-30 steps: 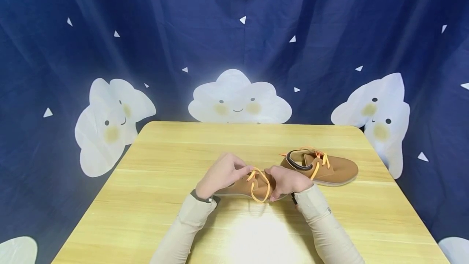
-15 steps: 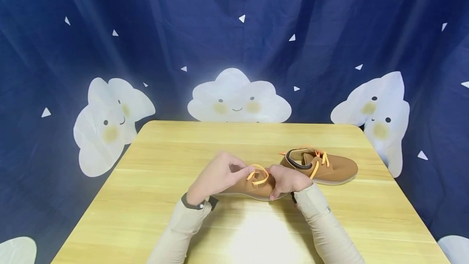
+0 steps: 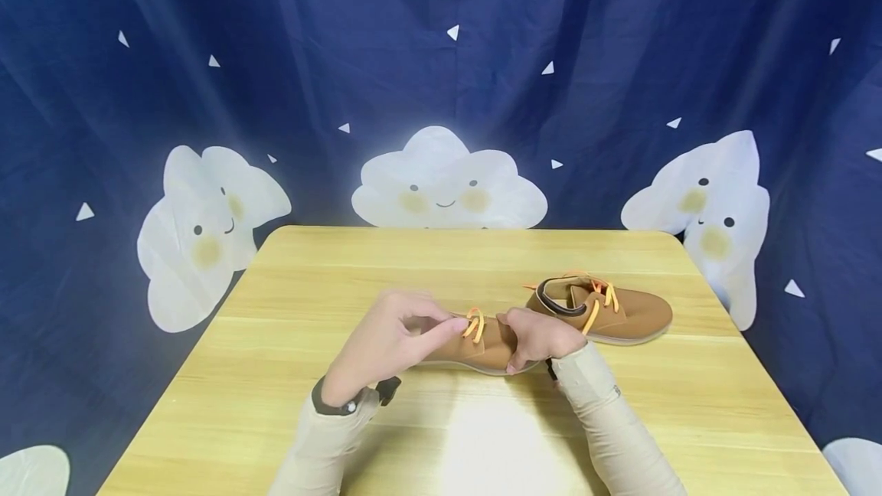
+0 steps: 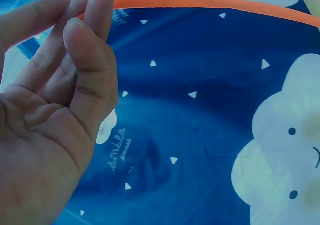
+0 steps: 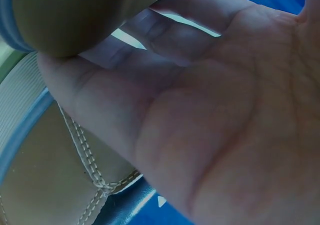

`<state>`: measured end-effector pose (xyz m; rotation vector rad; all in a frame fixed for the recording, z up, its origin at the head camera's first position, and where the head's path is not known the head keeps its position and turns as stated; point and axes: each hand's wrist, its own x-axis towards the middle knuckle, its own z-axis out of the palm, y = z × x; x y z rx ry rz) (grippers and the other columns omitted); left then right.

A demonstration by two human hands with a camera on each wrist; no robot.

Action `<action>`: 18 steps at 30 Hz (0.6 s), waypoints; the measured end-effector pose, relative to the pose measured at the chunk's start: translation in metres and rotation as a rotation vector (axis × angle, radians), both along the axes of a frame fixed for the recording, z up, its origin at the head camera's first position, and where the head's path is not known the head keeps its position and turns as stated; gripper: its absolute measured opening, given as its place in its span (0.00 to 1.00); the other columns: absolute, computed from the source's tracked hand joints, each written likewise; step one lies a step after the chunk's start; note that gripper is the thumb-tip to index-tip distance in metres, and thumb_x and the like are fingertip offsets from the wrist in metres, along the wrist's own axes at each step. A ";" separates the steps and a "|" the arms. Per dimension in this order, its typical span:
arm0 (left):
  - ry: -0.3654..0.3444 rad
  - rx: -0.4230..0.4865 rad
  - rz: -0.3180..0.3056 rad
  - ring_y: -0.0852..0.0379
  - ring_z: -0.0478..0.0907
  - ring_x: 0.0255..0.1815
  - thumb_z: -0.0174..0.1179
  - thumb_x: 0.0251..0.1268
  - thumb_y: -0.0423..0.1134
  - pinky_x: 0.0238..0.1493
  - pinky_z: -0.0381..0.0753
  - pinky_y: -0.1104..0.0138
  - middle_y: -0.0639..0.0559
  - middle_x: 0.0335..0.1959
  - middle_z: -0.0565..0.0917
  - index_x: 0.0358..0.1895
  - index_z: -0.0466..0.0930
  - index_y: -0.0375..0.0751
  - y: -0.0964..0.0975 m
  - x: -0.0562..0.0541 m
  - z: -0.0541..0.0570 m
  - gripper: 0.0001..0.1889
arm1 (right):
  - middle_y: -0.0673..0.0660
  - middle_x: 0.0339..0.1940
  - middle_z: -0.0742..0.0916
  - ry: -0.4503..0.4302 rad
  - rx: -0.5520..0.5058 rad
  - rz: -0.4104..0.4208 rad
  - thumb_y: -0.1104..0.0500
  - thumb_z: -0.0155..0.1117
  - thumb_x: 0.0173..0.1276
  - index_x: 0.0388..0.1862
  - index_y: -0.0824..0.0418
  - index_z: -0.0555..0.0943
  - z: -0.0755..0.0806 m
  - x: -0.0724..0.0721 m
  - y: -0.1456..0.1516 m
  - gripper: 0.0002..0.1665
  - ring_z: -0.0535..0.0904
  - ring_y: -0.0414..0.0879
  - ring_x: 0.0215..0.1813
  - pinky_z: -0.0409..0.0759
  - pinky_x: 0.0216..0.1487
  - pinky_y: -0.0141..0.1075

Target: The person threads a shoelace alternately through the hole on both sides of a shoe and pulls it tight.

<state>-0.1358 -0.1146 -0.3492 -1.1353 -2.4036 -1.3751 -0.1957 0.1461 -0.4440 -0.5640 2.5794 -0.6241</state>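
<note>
A tan shoe (image 3: 491, 350) with orange laces lies in the middle of the table, its toe pointing right. My right hand (image 3: 547, 337) grips it around the toe; the right wrist view shows the fingers wrapped about the brown toe (image 5: 75, 15). To the left, my left hand (image 3: 386, 339) pinches a shoelace between thumb and fingertips. In the left wrist view that orange shoelace (image 4: 200, 1) runs taut from the fingertips to the right. Small lace loops (image 3: 474, 325) stand over the shoe's tongue. The left hand hides the heel end in the head view.
A second tan shoe (image 3: 634, 316) with orange laces stands just behind and to the right, its toe also pointing right. The wooden table (image 3: 331, 266) ends at a blue curtain (image 3: 441, 83) printed with clouds and triangles.
My left hand has drawn back left and toward me with the shoelace. The large lace loop over the shoe has shrunk to small loops. My right hand has stayed on the toe.
</note>
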 end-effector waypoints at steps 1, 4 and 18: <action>0.004 0.014 -0.004 0.67 0.75 0.25 0.69 0.68 0.42 0.26 0.74 0.71 0.63 0.25 0.87 0.32 0.92 0.52 -0.001 0.001 0.001 0.06 | 0.61 0.57 0.86 0.001 0.001 -0.001 0.63 0.88 0.45 0.69 0.72 0.74 0.000 0.000 0.000 0.51 0.80 0.49 0.56 0.79 0.61 0.48; 0.025 0.053 -0.017 0.66 0.73 0.24 0.69 0.69 0.41 0.25 0.72 0.72 0.61 0.24 0.86 0.32 0.92 0.53 -0.005 0.004 0.003 0.06 | 0.62 0.55 0.86 0.003 -0.001 0.007 0.63 0.88 0.46 0.66 0.72 0.76 -0.001 -0.001 0.001 0.48 0.80 0.50 0.54 0.80 0.59 0.47; 0.094 0.172 -0.066 0.65 0.76 0.26 0.70 0.65 0.34 0.26 0.72 0.73 0.57 0.27 0.89 0.32 0.91 0.52 -0.009 0.010 0.007 0.07 | 0.54 0.38 0.83 -0.001 -0.019 0.018 0.65 0.87 0.47 0.51 0.65 0.80 -0.003 -0.002 0.001 0.32 0.76 0.46 0.41 0.78 0.45 0.40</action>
